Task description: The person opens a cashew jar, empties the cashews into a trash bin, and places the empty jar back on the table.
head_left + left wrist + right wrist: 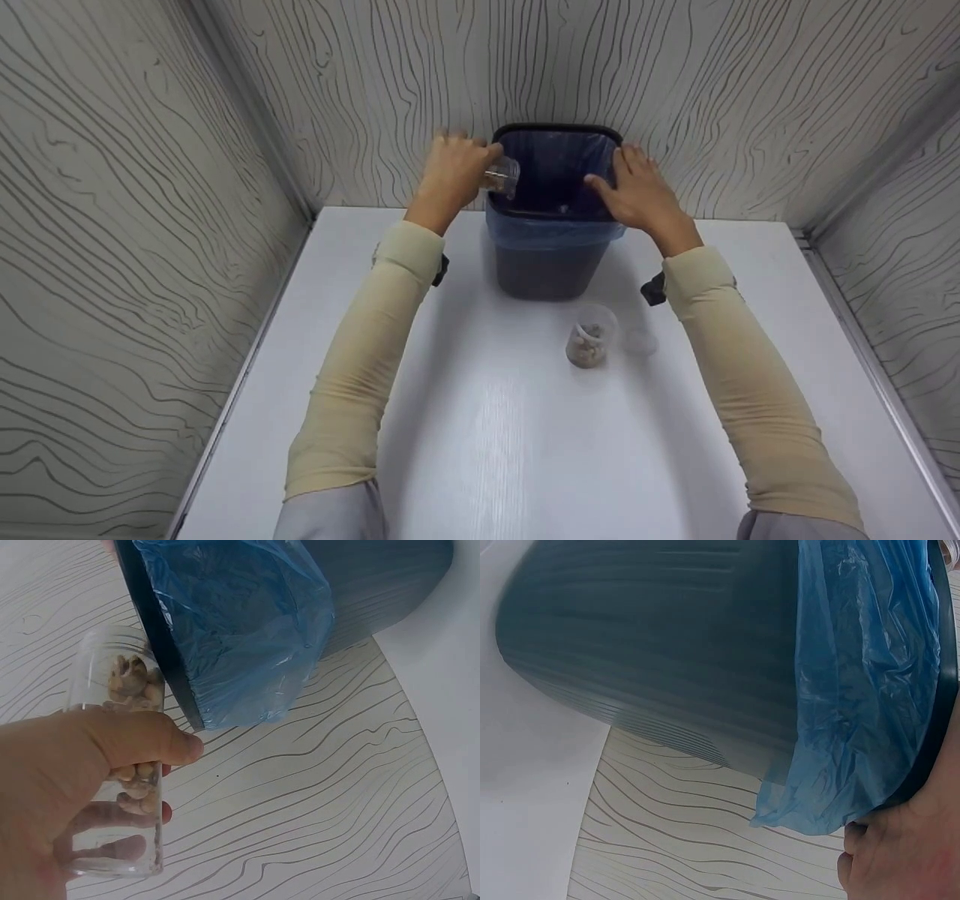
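Observation:
My left hand (454, 169) grips a clear plastic jar (504, 177) at the left rim of a dark trash bin (551, 270). Tilted in the head view, the jar has its mouth end toward the bin's opening. In the left wrist view, lumpy tan pieces (129, 679), like nuts or dried mushrooms, show inside it. My right hand (637, 187) holds the bin's right rim, its thumb on the inner side and its fingers outside. A blue bag (855, 690) lines the bin and folds over the rim. Its bottom is too dark to make out.
In front of the bin, a second clear jar (585, 352) with light pieces inside stands on the white table (487, 450). Right of it lies a round clear lid (640, 342). Wood-patterned walls (360, 90) enclose the table at the back and sides.

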`<state>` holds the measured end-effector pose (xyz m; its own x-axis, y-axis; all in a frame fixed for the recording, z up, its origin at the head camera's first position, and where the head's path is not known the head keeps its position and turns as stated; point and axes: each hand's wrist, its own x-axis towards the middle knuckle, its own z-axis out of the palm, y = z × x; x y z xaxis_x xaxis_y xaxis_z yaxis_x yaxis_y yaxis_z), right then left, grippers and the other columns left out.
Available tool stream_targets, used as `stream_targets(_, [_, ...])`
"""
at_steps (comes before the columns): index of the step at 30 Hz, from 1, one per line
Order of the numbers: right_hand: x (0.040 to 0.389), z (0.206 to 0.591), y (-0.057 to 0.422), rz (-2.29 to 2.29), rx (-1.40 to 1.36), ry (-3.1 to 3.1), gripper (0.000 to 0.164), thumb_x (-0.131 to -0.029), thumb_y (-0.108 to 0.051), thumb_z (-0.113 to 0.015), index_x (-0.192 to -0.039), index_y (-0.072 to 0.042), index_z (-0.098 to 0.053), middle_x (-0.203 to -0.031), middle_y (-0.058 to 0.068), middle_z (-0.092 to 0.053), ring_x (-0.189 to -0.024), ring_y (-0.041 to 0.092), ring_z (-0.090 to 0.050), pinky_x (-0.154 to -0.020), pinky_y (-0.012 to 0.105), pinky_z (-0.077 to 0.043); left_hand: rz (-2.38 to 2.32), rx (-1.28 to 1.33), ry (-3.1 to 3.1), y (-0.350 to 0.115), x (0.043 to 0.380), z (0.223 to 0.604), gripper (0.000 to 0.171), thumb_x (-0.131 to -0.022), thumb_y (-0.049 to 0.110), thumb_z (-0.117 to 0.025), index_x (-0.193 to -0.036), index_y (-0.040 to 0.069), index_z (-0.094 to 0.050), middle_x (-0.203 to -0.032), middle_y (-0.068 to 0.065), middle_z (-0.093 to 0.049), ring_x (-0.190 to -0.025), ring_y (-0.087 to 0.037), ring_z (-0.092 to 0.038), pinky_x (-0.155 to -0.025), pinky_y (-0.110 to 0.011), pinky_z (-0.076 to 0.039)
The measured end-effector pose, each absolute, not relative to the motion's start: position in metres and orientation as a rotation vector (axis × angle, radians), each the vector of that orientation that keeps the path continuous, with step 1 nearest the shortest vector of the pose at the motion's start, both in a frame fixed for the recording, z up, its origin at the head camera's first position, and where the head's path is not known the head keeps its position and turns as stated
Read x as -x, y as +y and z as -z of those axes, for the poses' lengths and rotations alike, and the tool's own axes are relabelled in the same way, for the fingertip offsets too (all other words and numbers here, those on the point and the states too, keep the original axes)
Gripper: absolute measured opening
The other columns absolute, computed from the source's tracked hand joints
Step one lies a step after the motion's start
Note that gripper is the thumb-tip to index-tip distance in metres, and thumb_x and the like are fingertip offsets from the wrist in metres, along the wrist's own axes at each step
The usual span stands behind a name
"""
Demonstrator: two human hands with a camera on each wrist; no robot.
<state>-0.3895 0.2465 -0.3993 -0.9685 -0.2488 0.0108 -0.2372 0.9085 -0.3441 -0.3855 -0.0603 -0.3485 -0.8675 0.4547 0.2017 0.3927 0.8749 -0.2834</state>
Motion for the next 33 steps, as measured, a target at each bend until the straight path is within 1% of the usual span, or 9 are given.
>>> stream_targets(7, [0.3892, 0.3982, 0.2467, 0.518, 0.39, 3.045, 0.094, -0.111, -0.065, -0.025, -0.167, 0.008, -0.003, -0.176, 0.031, 0.002, -0.165, 0.046, 0.004, -0.133, 0.058, 0.001, -0.346, 0.642, -2.767, -0.0608, 0.3849, 0.347, 0.044, -0.097, 0.016, -0.077, -0.139, 0.022, -0.065, -0.13, -0.005, -0.075, -0.117, -0.034, -0.071, -0.107, -0.053, -0.053])
stream_targets(17, [0.3893, 0.3985, 0.2463, 0.522, 0.373, 3.048, 0.095, -0.11, -0.066, -0.024, -0.167, 0.007, -0.002, -0.176, 0.029, 0.004, -0.165, 0.046, 0.004, -0.134, 0.057, 0.002, -0.361, 0.647, -2.747, -0.0611, 0.3853, 0.3465, 0.047, -0.092, 0.015, -0.081, -0.136, 0.022, -0.066, -0.127, -0.006, -0.076, -0.115, -0.034, -0.071, -0.103, -0.051, -0.054])
stream_targets(19, [0.3891, 0.3986, 0.2462, 0.523, 0.372, 3.048, 0.095, -0.11, -0.066, -0.024, -0.167, 0.007, -0.002, -0.176, 0.029, 0.004, -0.165, 0.046, 0.005, -0.134, 0.057, 0.002, -0.365, 0.649, -2.746, -0.0607, 0.3856, 0.3463, 0.049, -0.091, 0.013, -0.081, -0.137, 0.022, -0.066, -0.127, -0.007, -0.076, -0.116, -0.035, -0.071, -0.105, -0.052, -0.052])
stream_targets(23, [0.3887, 0.3991, 0.2462, 0.527, 0.372, 3.043, 0.095, -0.11, -0.066, -0.024, -0.167, 0.008, -0.002, -0.176, 0.029, 0.004, -0.165, 0.046, 0.005, -0.134, 0.057, 0.002, -0.381, 0.651, -2.752, -0.0595, 0.3852, 0.3452, 0.052, -0.094, 0.012, -0.078, -0.142, 0.024, -0.063, -0.132, -0.008, -0.074, -0.122, -0.036, -0.068, -0.112, -0.056, -0.049])
stream_targets(26, [0.3889, 0.3995, 0.2458, 0.529, 0.373, 3.042, 0.095, -0.11, -0.066, -0.024, -0.167, 0.008, -0.002, -0.177, 0.029, 0.005, -0.165, 0.045, 0.006, -0.134, 0.057, 0.002, -0.398, 0.652, -2.762, -0.0588, 0.385, 0.3447, 0.053, -0.096, 0.012, -0.076, -0.145, 0.025, -0.061, -0.135, -0.008, -0.073, -0.125, -0.036, -0.067, -0.114, -0.057, -0.047])
stream_targets(33, [0.3896, 0.4008, 0.2474, 0.54, 0.378, 3.041, 0.095, -0.11, -0.066, -0.024, -0.167, 0.007, -0.002, -0.177, 0.029, 0.005, -0.166, 0.044, 0.006, -0.134, 0.056, 0.003, -0.429, 0.646, -2.771, -0.0559, 0.3859, 0.3447, 0.047, -0.096, 0.022, -0.077, -0.141, 0.024, -0.064, -0.132, -0.005, -0.074, -0.12, -0.035, -0.069, -0.106, -0.052, -0.052])
